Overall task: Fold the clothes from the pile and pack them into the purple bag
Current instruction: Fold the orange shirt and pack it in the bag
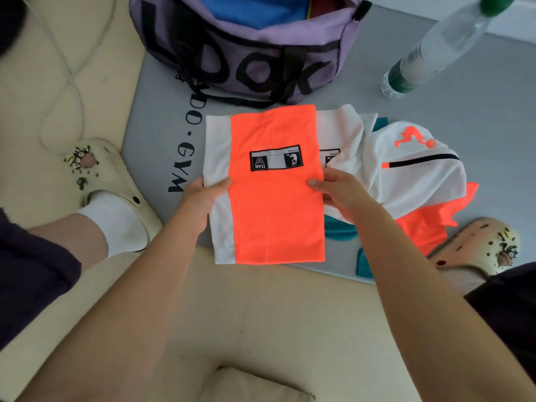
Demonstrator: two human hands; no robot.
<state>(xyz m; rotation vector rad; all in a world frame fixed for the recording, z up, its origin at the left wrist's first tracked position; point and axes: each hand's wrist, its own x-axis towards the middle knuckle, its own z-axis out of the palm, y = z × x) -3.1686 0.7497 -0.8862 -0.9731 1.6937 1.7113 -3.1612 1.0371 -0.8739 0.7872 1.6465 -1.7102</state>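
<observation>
A folded orange and white garment (272, 198) with a black patch is held flat above the grey mat. My left hand (203, 195) grips its left edge, thumb on top. At its right edge my right hand (336, 190) pinches the cloth. Just to the right lies the pile (406, 169): a crumpled white garment with an orange figure logo, more orange cloth and some teal pieces under it. The purple bag (246, 47) with black lettering stands open at the far side of the mat, with blue cloth showing inside.
A clear plastic water bottle (435, 50) with a green cap lies on the grey mat (478, 111) at the upper right. My feet in cream clogs sit at the left (116, 181) and right (478, 245). A white cable (72, 74) runs over the beige floor.
</observation>
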